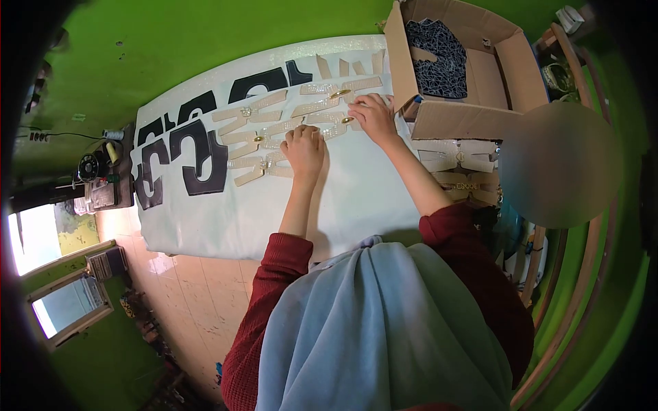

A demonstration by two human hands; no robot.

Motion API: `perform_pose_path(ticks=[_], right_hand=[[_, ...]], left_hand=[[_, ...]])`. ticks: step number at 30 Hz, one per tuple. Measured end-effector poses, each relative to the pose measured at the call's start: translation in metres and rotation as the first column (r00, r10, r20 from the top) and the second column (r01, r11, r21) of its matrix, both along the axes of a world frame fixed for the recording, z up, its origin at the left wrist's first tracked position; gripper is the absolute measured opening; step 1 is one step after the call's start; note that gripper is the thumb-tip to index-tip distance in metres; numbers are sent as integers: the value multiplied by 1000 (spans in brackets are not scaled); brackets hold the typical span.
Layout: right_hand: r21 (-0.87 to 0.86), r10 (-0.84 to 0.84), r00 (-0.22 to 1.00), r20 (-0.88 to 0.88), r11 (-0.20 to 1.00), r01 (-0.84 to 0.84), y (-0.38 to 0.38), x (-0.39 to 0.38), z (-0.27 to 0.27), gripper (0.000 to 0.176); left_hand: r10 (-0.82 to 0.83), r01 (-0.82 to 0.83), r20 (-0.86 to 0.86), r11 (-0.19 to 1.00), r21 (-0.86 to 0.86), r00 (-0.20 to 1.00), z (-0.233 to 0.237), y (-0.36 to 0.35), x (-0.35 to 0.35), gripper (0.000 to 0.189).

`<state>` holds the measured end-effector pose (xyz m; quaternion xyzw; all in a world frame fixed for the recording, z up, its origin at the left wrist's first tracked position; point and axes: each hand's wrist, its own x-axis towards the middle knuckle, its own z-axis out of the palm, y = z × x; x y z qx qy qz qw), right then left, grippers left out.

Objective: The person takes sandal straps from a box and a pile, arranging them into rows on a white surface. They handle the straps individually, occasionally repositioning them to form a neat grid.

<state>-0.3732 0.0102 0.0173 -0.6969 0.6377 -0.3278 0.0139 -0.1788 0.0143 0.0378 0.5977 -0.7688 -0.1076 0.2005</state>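
Observation:
My left hand (303, 149) is over the table with its fingers curled down on the end of a beige strap piece (332, 129). The fingertips of my right hand (374, 116) close on the same piece's other side, beside its gold oval ornament (347, 120). What lies under both palms is hidden. Around my hands, more beige strap pieces (264, 166) with shiny ornaments lie in rows, some crossed in an X shape. To their left are black curved cut-out pieces (199, 159), flat on the white tabletop (274, 216).
An open cardboard box (452, 118) at the upper right holds a dark patterned bundle (436, 58). More beige strap pieces (458, 156) lie below it, near a blurred round area. A sewing machine (91, 167) stands left of the table. The green wall (205, 34) rises behind.

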Motion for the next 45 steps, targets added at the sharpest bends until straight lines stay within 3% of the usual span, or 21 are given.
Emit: perform_pose_path(ticks=[2,4,8,12,14,20,23,29,37,45], right_hand=[[1,-26,997,76,1000,26,5,6,9,18],[-1,-48,988,148,999,48,15,10,10,21],[115,-53,999,6,992,52,36,20,5,38],[285,-77,987,-143,952,116,37,16,-9,52],[287,-67,982,-179,951,117,39,14,-17,53],[326,-72,969,-238,933,150,41,20,-16,54],[333,-78,966,-247,929,160,42,20,-13,53],[357,-75,967,-243,920,161,49,22,-6,50],[290,-76,982,-175,949,126,53,18,-15,48],[432,-110,978,-178,884,178,45,20,-6,51]], left_hand=[[4,-3,33,999,-34,999,-1,4,-4,21],[-160,147,-81,978,-148,984,-7,6,-8,26],[-275,258,-218,961,-104,936,-17,10,-27,37],[-291,292,-45,956,8,956,-28,11,-41,50],[-296,296,65,955,10,953,-36,10,-41,52],[-270,272,87,962,-10,959,-36,12,-42,52],[-246,246,-23,969,-8,969,-38,11,-42,51],[-238,238,-88,971,-9,967,-38,11,-40,49],[-255,255,-42,967,-14,966,-38,11,-38,49],[-257,257,11,966,-17,966,-41,11,-40,49]])
